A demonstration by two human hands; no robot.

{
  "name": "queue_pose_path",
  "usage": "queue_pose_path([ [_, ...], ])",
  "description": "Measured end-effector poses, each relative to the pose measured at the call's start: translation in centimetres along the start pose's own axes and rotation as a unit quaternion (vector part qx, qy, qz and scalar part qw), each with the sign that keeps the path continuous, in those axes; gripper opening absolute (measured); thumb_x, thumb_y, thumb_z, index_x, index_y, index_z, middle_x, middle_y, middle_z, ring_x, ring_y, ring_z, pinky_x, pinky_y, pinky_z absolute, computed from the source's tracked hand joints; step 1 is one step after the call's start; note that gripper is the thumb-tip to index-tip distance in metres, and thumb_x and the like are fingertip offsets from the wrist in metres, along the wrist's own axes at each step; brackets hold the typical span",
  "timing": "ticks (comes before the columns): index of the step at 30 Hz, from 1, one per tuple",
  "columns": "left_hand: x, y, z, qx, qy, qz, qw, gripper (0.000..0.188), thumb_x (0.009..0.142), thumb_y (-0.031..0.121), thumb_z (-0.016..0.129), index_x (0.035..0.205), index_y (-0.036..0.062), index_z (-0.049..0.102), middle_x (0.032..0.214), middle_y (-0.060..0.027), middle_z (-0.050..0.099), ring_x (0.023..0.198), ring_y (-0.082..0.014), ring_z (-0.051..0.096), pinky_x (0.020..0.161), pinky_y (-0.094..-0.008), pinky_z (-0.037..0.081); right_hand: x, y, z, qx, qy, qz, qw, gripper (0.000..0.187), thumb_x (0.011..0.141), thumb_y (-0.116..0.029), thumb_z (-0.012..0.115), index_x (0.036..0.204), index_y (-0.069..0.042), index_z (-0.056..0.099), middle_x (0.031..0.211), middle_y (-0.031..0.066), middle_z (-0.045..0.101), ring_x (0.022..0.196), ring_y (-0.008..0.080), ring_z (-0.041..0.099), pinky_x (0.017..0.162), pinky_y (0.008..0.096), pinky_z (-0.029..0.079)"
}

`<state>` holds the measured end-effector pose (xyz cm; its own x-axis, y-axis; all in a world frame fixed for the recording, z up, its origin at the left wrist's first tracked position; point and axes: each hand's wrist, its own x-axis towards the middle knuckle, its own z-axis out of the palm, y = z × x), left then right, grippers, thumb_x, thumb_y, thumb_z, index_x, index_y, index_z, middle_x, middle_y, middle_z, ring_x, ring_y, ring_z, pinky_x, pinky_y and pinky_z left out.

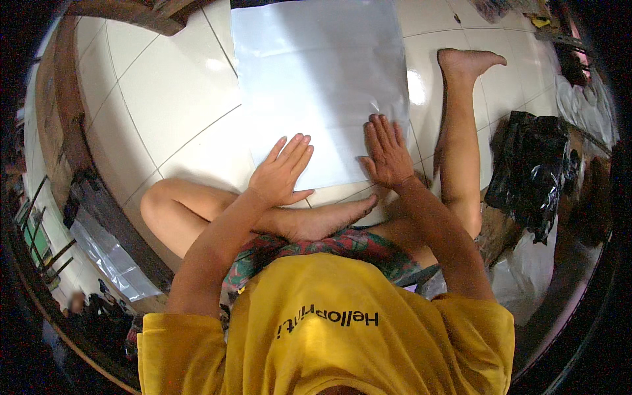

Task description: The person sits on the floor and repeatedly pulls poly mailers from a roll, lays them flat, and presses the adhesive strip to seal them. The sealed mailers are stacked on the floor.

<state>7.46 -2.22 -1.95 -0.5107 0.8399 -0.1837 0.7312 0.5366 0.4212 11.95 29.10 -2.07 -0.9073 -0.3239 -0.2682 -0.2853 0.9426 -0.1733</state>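
Observation:
A large pale plastic sheet [316,85] lies spread on the tiled floor before me, its far edge running out at the top of the view. My left hand [282,170] rests at its near left corner, fingers outstretched and palm down. Near the right edge, my right hand [387,151] presses flat on the same sheet with its fingers stretched forward. Neither hand grips anything. Whether the sheet is a single layer or a flat bag, I cannot tell.
My bent left leg and foot [329,220] lie just below the sheet; my right leg [461,138] stretches along its right. Black plastic [530,164] and clear plastic [526,270] lie at the right. A wooden beam [131,16] stands far left, above white floor tiles [171,85].

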Motion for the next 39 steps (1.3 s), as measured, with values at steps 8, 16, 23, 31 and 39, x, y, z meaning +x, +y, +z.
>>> queue_pose_path([
  [8, -0.6, -0.5, -0.4, 0.012, 0.009, 0.004, 1.000, 0.095, 0.083, 0.058, 0.065, 0.149, -0.0028, 0.034, 0.159, -0.0227, 0.029, 0.150, -0.0361, 0.022, 0.123, -0.0508, 0.015, -0.4, 1.7, 1.0, 0.021, 0.055, -0.034, 0.998, 0.079, 0.096, -0.048, 0.051, 0.151, 0.004, 0.030, 0.160, 0.0253, 0.025, 0.149, 0.0422, 0.022, 0.120, 0.0605, 0.011],
  [16, -0.9, 0.0, -0.7, 0.019, 0.014, 0.001, 1.000, 0.093, 0.085, 0.058, 0.060, 0.150, -0.0027, 0.032, 0.160, -0.0201, 0.027, 0.150, -0.0328, 0.022, 0.123, -0.0487, 0.015, -0.4, 1.1, 0.5, 0.000, 0.049, -0.033, 0.998, 0.076, 0.095, -0.043, 0.053, 0.151, 0.003, 0.030, 0.160, 0.0258, 0.023, 0.149, 0.0428, 0.019, 0.120, 0.0623, 0.012],
  [23, -0.4, -0.1, -0.6, 0.053, 0.027, 0.012, 0.998, 0.091, 0.085, 0.057, 0.061, 0.148, -0.0038, 0.036, 0.158, -0.0216, 0.030, 0.149, -0.0350, 0.022, 0.123, -0.0502, 0.015, 2.7, -5.8, -2.0, 0.120, 0.117, 0.010, 0.986, 0.075, 0.092, -0.031, 0.062, 0.150, 0.005, 0.031, 0.158, 0.0263, 0.027, 0.149, 0.0412, 0.021, 0.121, 0.0597, 0.011],
  [31, -0.8, -0.1, 1.1, 0.042, -0.058, -0.032, 0.997, 0.085, 0.084, 0.058, 0.061, 0.145, 0.0006, 0.044, 0.154, -0.0215, 0.037, 0.149, -0.0353, 0.023, 0.124, -0.0502, 0.012, 6.2, -12.6, 0.4, 0.072, 0.076, -0.159, 0.982, 0.076, 0.094, -0.049, 0.052, 0.146, 0.005, 0.040, 0.157, 0.0218, 0.033, 0.148, 0.0361, 0.025, 0.121, 0.0539, 0.015],
  [39, -0.2, -0.1, -0.1, 0.027, -0.024, -0.012, 0.999, 0.095, 0.081, 0.056, 0.067, 0.146, -0.0066, 0.037, 0.158, -0.0235, 0.029, 0.150, -0.0354, 0.023, 0.123, -0.0503, 0.015, 2.3, -3.6, 0.5, 0.066, 0.002, -0.094, 0.993, 0.078, 0.088, -0.043, 0.065, 0.146, 0.004, 0.040, 0.158, 0.0188, 0.033, 0.150, 0.0340, 0.024, 0.122, 0.0546, 0.015],
])
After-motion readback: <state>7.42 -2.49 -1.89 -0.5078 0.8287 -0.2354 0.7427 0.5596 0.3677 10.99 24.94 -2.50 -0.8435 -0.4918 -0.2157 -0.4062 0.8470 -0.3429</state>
